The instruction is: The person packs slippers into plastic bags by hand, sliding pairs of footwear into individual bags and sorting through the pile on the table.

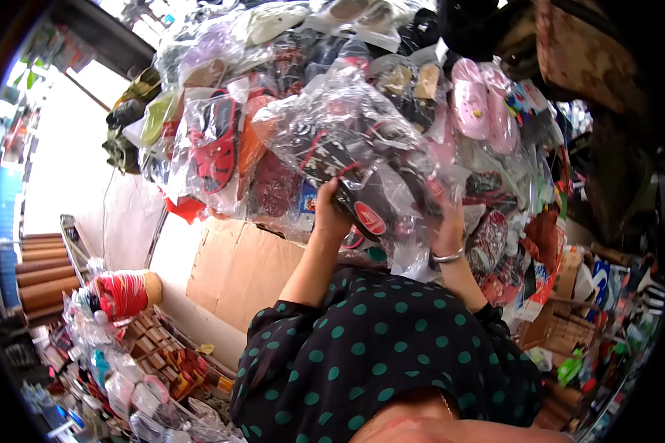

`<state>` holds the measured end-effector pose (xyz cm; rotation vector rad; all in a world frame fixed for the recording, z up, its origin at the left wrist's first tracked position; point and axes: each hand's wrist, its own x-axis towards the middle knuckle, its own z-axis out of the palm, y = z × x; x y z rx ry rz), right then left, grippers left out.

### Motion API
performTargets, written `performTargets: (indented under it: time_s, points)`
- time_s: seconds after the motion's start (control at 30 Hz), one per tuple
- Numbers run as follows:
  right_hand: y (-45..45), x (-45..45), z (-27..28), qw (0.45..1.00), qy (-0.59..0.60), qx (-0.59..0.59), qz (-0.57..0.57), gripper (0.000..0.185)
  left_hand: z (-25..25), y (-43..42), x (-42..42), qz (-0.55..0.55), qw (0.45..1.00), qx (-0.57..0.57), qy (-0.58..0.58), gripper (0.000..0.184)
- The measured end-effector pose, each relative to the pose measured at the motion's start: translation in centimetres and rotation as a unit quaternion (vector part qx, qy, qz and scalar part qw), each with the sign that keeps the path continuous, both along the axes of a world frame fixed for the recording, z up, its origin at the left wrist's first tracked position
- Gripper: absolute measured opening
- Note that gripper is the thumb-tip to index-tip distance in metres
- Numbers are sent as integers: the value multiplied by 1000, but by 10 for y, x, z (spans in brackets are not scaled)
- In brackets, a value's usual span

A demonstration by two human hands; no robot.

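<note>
Between my hands is a clear plastic bag with a pair of black slippers in it, tilted over the pile. The slippers have red trim, and a red oval label shows at one heel. My left hand is closed on the near left edge of the bagged slippers. On the other side my right hand, with a bracelet at the wrist, is closed on the bag; its fingers are partly hidden by shiny plastic. Red-and-black slippers in another bag lie to the left, and pink clogs lie to the right.
Many bagged shoes are heaped behind and around my hands. A cardboard sheet lies at the left front. Farther left are a spool of red cord and several brown rolls. Mixed goods crowd the right side.
</note>
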<state>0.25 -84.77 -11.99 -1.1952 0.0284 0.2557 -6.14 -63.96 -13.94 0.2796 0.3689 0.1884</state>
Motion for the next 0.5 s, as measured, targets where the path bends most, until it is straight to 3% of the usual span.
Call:
performTargets:
  time_s: [0.03,0.07,0.1,0.13,0.17,0.3,0.33,0.37,0.4,0.43,0.5]
  points:
    - [-1,-8,-16,948,-243,-206,-19,34,0,4,-2,0,1000,-7,4,37]
    - [-7,-12,-39,891,-354,-284,-24,32,0,4,-2,11,999,-4,30,35]
    - [0,-19,-41,923,-327,-203,-2,35,-1,3,-1,22,998,0,54,34]
    - [3,-28,-37,993,-111,-29,13,39,-7,0,-3,14,998,2,57,34]
    - [10,-38,-13,981,114,152,25,45,-17,-3,-8,-9,996,32,77,32]
    - [24,-30,9,934,247,256,29,39,-43,-21,-33,-139,971,117,154,38]
    - [30,-27,-8,993,55,101,40,41,-48,-32,-38,-128,975,120,137,37]
    - [35,-26,-31,987,-139,-63,48,43,-54,-38,-40,-113,983,88,116,35]
    - [33,-27,-78,987,-127,49,81,47,-54,-37,-42,-112,984,51,128,36]
    - [30,-24,-68,988,-124,51,74,47,-54,-38,-43,-109,984,13,138,36]
    - [22,-16,-32,976,16,-71,203,47,-48,-37,-45,-100,986,15,132,36]
